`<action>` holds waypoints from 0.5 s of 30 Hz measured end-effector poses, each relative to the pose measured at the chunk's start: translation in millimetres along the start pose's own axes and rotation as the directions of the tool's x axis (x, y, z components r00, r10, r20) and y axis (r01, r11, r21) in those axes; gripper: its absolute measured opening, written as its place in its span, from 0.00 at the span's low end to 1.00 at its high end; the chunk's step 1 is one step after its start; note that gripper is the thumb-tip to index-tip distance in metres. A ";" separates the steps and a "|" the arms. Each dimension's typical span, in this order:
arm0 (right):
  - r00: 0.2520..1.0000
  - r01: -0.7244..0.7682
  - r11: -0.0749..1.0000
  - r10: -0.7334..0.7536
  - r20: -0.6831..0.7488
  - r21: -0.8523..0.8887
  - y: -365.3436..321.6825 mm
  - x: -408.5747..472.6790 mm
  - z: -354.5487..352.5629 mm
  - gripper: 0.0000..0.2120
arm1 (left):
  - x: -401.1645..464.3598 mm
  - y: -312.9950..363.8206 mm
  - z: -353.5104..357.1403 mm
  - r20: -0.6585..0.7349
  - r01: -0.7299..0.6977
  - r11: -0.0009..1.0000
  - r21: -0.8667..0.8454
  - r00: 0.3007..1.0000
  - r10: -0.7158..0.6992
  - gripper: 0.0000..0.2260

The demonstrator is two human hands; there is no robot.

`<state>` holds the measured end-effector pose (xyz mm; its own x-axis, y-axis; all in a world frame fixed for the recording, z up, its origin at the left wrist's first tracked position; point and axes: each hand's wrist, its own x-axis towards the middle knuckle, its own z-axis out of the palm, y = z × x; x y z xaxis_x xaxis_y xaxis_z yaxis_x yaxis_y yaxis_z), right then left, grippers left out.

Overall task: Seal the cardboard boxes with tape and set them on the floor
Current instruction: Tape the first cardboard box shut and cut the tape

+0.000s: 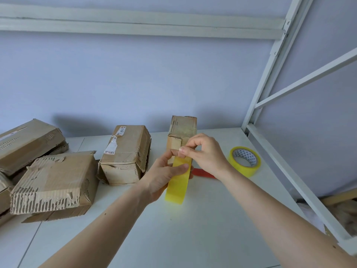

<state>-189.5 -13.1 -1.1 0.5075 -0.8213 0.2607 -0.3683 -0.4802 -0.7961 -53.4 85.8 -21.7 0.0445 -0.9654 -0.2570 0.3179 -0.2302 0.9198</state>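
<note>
Both hands meet above the middle of a white desk (pixel 193 229), sharing a loose strip of yellow tape (pixel 178 182). The left hand (pixel 164 180) holds the strip from its left side, thumb curled over the front face and fingers behind it. The right hand (pixel 204 153) pinches the strip's upper end between thumb and forefinger, the remaining fingers curled. The strip hangs downward from that pinch, its lower end free above the desk.

Directly behind the hands, toward the desk's back edge, a small cardboard box (pixel 182 134) stands upright on end. The top of the strip is at this box's near face; whether it touches the box cannot be told.

A red object (pixel 204 173), flat and narrow, lies on the desk just beside the right wrist, partly hidden. Further right, near the right edge, a yellow tape roll (pixel 245 161) lies flat.

Left of the upright box, a worn box with labels (pixel 125 153) lies on the desk. At the left edge, a torn box (pixel 54 182) sits in front of another cardboard box (pixel 29 142).

A white metal frame (pixel 270 74) rises from the desk's back right corner against a pale wall.
</note>
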 end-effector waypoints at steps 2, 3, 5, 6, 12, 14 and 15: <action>1.000 -0.004 1.000 0.004 -0.001 0.004 2.0 -2.9 2.4 0.13 | -1.7 -2.0 2.8 -0.013 0.020 1.000 0.020 1.000 -0.020 0.11; 1.000 -0.010 1.000 0.010 -0.005 0.000 3.1 -4.4 3.3 0.13 | -2.4 -3.5 3.9 -0.018 0.030 0.999 0.030 0.999 -0.030 0.11; 1.000 -0.025 1.000 0.026 -0.015 0.015 6.9 -6.5 5.2 0.10 | -4.0 -5.4 4.9 -0.020 0.039 0.998 0.054 0.999 -0.038 0.11; 0.999 -0.027 0.999 0.028 -0.022 0.026 8.4 -7.6 6.1 0.09 | -4.8 -5.8 4.7 -0.019 0.035 0.997 0.071 0.999 -0.034 0.12; 0.999 0.008 0.999 -0.006 -0.045 0.045 15.3 -17.7 2.5 0.07 | -12.2 -11.1 4.9 -0.017 0.012 0.987 0.162 1.000 -0.010 0.15; 0.996 0.064 0.997 -0.061 -0.070 0.037 17.5 -22.3 -1.0 0.05 | -14.0 -12.1 5.9 -0.025 -0.005 0.984 0.177 1.000 0.009 0.17; 0.992 0.099 0.995 -0.096 -0.084 0.026 17.9 -24.1 -2.5 0.04 | -15.0 -12.1 7.3 -0.026 -0.011 0.983 0.186 1.000 0.016 0.18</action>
<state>-210.3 -2.7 -20.3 0.4730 -0.7943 0.3812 -0.2960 -0.5507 -0.7804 -64.8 102.2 -26.8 0.0738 -0.9655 -0.2498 0.1358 -0.2384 0.9616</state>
